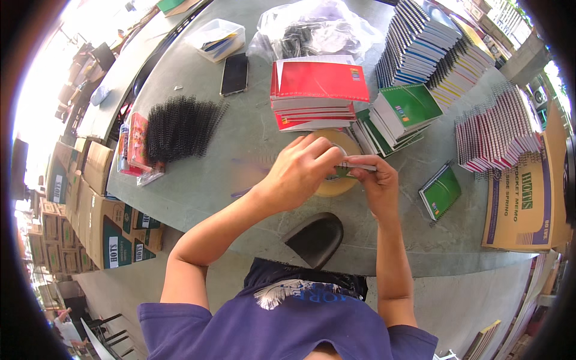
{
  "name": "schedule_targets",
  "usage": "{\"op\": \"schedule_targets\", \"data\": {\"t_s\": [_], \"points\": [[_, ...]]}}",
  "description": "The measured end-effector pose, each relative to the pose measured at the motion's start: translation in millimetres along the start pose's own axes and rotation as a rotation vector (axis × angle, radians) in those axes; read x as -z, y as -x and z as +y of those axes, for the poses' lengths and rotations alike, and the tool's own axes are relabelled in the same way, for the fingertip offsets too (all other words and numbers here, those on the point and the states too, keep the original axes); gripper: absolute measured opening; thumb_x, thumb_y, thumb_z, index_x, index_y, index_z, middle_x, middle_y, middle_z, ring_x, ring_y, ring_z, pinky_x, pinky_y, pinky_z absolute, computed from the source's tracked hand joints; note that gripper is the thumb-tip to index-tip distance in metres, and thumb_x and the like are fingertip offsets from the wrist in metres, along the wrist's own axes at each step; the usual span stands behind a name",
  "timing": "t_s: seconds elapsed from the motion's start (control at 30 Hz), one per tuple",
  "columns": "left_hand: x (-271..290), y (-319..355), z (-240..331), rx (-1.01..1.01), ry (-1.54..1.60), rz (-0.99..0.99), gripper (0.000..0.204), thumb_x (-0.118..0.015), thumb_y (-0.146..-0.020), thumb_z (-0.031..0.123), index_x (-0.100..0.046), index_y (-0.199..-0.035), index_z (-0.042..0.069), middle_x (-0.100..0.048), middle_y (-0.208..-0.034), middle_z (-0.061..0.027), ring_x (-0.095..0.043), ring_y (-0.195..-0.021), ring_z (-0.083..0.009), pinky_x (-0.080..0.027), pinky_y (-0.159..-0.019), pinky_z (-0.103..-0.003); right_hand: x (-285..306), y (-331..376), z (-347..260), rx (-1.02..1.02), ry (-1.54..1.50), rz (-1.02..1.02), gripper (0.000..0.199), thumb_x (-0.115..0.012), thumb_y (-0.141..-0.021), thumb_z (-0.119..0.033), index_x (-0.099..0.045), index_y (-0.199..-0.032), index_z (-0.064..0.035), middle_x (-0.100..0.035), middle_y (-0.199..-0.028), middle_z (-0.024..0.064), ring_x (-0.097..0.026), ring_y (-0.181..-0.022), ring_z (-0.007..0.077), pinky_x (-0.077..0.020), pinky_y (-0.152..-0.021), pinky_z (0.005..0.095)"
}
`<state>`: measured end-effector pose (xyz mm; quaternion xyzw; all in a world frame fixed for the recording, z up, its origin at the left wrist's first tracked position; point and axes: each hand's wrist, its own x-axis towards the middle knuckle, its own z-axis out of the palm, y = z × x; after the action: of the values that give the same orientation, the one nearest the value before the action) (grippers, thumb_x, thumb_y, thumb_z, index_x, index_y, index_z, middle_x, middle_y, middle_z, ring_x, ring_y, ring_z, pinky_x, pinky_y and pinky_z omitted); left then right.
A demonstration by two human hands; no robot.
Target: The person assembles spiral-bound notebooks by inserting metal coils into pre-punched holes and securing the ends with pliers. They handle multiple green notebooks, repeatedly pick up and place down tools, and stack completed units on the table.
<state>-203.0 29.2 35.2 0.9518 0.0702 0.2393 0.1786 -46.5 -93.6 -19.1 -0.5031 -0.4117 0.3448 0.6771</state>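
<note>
My left hand and my right hand meet over a pale yellow round piece on the table. Between them is a small notebook, seen nearly edge-on. The right fingers pinch its right end. My left fingers are bent and closed at its other end, and they hide most of it; whether they also hold a coil cannot be made out. Just beyond lie a stack of red-covered pads and a stack of green-covered pads. To the right rests a spiral-bound green notebook.
Black spiral coils lie at left, near a phone and a plastic tub. Bound notebooks stand in stacks at the far right. A cardboard box is at the right edge. A black curved object lies near me.
</note>
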Motion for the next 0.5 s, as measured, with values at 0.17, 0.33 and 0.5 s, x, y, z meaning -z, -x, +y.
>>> {"op": "schedule_targets", "data": {"t_s": [0.17, 0.33, 0.5], "points": [[-1.3, 0.0, 1.0, 0.001, -0.081, 0.118, 0.019, -0.066, -0.077, 0.012, -0.058, -0.094, 0.010, -0.060, -0.076, -0.0050, -0.057, -0.074, -0.0250, -0.043, -0.075, -0.037, -0.4, -0.2, -1.1, 0.008, -0.003, -0.015, 0.019, -0.061, -0.085, 0.003, -0.062, -0.104, 0.0016, -0.067, -0.104, 0.0104, -0.061, -0.096, 0.0132, -0.0473, -0.085, 0.0253], [1.5, 0.8, -4.1, 0.042, -0.064, -0.004, 0.015, -0.066, -0.079, 0.017, -0.060, -0.090, 0.009, -0.061, -0.076, -0.0067, -0.060, -0.077, -0.0265, -0.044, -0.078, -0.037, 0.0, 5.6, 7.2, -0.061, 0.057, 0.022, 0.019, -0.061, -0.084, 0.004, -0.063, -0.104, 0.0019, -0.067, -0.104, 0.0105, -0.061, -0.096, 0.0134, -0.0492, -0.082, 0.0243], [14.1, -11.7, 4.3, 0.298, -0.086, -0.361, 0.021, -0.066, -0.079, 0.026, -0.061, -0.085, 0.007, -0.063, -0.082, -0.0094, -0.061, -0.086, -0.0282, -0.045, -0.081, -0.037, -3.9, 8.1, 5.1, 0.046, 0.026, 0.000, 0.020, -0.058, -0.085, 0.008, -0.063, -0.104, 0.0021, -0.067, -0.103, 0.0109, -0.062, -0.097, 0.0141, -0.0496, -0.083, 0.0245]]}}
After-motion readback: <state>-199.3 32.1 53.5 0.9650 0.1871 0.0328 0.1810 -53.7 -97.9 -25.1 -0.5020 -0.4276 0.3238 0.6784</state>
